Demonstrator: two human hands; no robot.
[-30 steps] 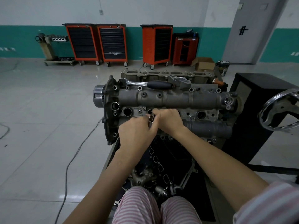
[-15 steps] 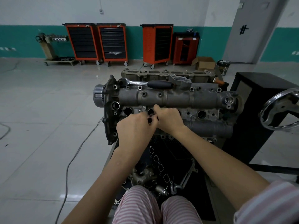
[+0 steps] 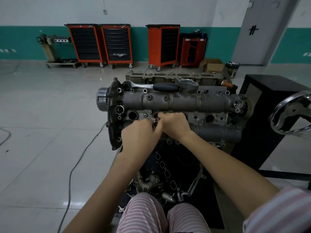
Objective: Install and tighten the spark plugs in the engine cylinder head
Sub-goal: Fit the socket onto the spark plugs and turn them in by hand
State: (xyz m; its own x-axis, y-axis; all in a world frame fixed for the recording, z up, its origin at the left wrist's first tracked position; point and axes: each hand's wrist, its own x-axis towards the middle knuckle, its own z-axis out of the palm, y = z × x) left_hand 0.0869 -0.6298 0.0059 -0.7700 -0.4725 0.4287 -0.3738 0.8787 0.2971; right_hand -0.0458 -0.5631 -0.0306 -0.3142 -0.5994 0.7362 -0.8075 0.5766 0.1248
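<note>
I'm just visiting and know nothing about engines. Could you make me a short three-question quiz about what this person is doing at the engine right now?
1. True or false: the ratchet wrench lies unheld on top of the cylinder head.
2. Multiple choice: where do the left hand and right hand meet? A) at the steering wheel; B) over a small metal part near the row of plug holes; C) on the red tool carts.
3. Fill in: the plug hole to the right of the hands looks ______.

Key: 1 true; 2 B; 3 open. What exactly the metal part is cannot be told, since the fingers hide most of it.
</note>
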